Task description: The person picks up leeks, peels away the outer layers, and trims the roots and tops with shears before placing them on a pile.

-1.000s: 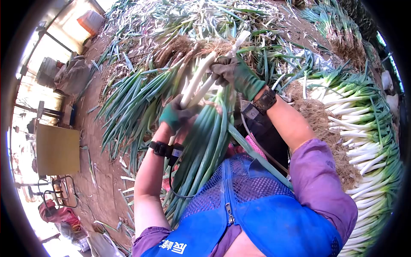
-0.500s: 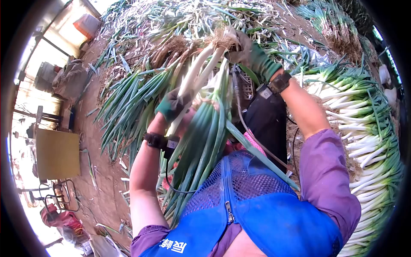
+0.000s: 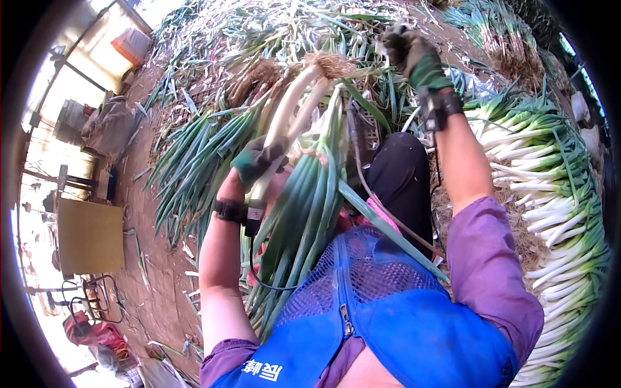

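My left hand (image 3: 257, 158), in a green and dark glove, is closed around the white stalks of long green onions (image 3: 284, 113). Their brown roots (image 3: 330, 64) point away from me. Green leaves (image 3: 301, 200) of onions hang down over my lap, beneath that hand. My right hand (image 3: 411, 52), gloved alike, is up and to the right, apart from the stalks. Its fingers are curled, with a small pale bit at their tips that is too blurred to name. A pile of unpeeled onions with green tops (image 3: 200, 155) lies left of my left hand.
A long row of cleaned green onions (image 3: 550, 220) lies along the right. Another bundle with roots (image 3: 511, 39) rests at the back right. Leaf scraps (image 3: 278, 26) cover the ground ahead. A hose (image 3: 359, 145) runs by my knee. A yellowish board (image 3: 90, 234) stands left.
My right hand has left the root end of the stalks and moved up and to the right. My left hand still grips the stalks in nearly the same place.
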A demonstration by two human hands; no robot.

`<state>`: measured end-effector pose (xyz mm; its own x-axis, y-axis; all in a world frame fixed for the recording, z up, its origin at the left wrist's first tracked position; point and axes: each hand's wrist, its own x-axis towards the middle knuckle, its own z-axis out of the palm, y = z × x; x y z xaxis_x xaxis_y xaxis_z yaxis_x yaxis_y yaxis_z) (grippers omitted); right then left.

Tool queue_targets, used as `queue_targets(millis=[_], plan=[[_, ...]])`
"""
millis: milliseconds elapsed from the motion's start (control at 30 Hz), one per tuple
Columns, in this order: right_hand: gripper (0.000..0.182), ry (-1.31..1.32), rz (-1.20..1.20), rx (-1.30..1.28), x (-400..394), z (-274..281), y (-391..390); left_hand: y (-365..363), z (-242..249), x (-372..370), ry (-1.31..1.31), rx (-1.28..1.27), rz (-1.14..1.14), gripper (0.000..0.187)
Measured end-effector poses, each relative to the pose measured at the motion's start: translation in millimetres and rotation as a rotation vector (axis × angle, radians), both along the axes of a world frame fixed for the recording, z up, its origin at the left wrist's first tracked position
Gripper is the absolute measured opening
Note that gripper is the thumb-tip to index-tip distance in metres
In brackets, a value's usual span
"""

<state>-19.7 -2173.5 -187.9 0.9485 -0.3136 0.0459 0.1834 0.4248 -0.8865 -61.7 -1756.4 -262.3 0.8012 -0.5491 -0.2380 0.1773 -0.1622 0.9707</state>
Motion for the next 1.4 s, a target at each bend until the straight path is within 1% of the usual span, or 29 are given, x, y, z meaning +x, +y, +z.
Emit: queue_targets(millis=[67,133,200,267,333,367,400,433,467,500,533,600,633,667,733,767,867,900,933,1000,1067,1100,1200,1233,1267,1300,1333,1367,1400], plan=[[0.042,0.280,-0.098,-0.452,-15,24,2,11,-13,12,-0.004,0.022,-0.045,0.048],[0.057,-0.030,-0.441,-1.760,-62,26,61,2,-1,12,0.030,0.013,0.013,0.046],[0.066,-0.590,-0.189,-2.119,-64,22,94,-13,5,23,0.012,0.147,-0.020,0.044],[0.063,-0.840,-0.181,-2.262,-60,17,135,-33,36,14,-0.098,0.143,-0.131,0.042],[0.056,-0.482,0.158,-2.489,-27,28,161,-35,25,30,-0.099,-0.230,-0.290,0.041],[0.050,-0.527,0.101,-2.491,-16,37,160,-39,54,18,-0.227,0.037,-0.150,0.042],[0.045,-0.573,0.039,-2.493,-5,44,155,-29,60,22,-0.364,-0.020,-0.100,0.046],[0.027,-0.959,-0.211,-2.309,9,38,137,-19,70,15,-0.356,-0.044,0.003,0.049],[0.017,-0.989,-0.225,-2.247,-8,59,128,-10,77,8,-0.348,-0.070,0.103,0.051],[0.017,-0.957,-0.242,-2.242,-15,70,120,9,73,11,-0.306,-0.079,0.061,0.058],[0.016,-0.920,-0.262,-2.242,-22,77,112,20,61,10,-0.225,-0.143,0.086,0.072],[0.014,-0.941,-0.374,-2.188,-37,81,97,16,54,-14,-0.312,0.069,-0.003,0.090],[0.012,-0.966,-0.393,-2.154,-49,83,94,17,32,-9,-0.623,0.463,-0.038,0.098],[0.012,-0.951,-0.392,-2.170,-56,81,91,6,21,-17,-0.665,0.494,-0.019,0.104],[0.012,-0.919,-0.390,-2.204,-67,71,83,-9,12,-11,-0.747,0.558,-0.047,0.098],[0.011,-0.881,-0.378,-2.239,-74,67,77,-14,11,-12,-0.845,0.571,-0.043,0.088],[0.013,-0.864,-0.456,-2.157,-89,69,55,-18,31,-23,-0.771,0.352,-0.055,0.075],[0.013,-0.861,-0.472,-2.175,-92,70,49,-17,20,-17,-0.714,0.227,-0.028,0.067],[0.013,-0.862,-0.487,-2.194,-97,75,45,-16,20,-13,-0.740,0.254,-0.044,0.064],[0.012,-0.835,-0.516,-2.252,-99,78,40,-13,18,-9,-0.531,0.083,-0.004,0.050],[0.011,-0.769,-0.551,-2.333,-97,79,35,-12,20,-3,-0.845,0.120,0.011,0.035],[0.010,-0.848,-0.578,-2.277,-96,81,31,-11,21,-1,-1.002,0.138,0.020,0.027],[0.010,-0.866,-0.570,-2.174,-97,92,25,2,42,-5,-1.272,0.397,0.028,0.014],[0.012,-0.857,-0.604,-2.195,-96,95,23,11,42,-5,-1.285,0.442,0.073,0.012],[0.013,-0.864,-0.602,-2.183,-96,96,18,24,45,-8,-1.154,0.622,0.140,0.014],[0.013,-0.866,-0.600,-2.173,-97,96,11,55,26,12,-1.089,0.973,0.167,0.022],[0.014,-0.865,-0.598,-2.165,-100,96,5,76,21,23,-0.850,1.447,0.139,0.034],[0.017,-0.840,-0.608,-2.162,-104,95,1,94,14,32,-0.522,1.732,0.169,0.049],[0.017,-0.803,-0.585,-2.185,-106,94,-2,96,21,20,-0.403,1.781,0.221,0.079]])
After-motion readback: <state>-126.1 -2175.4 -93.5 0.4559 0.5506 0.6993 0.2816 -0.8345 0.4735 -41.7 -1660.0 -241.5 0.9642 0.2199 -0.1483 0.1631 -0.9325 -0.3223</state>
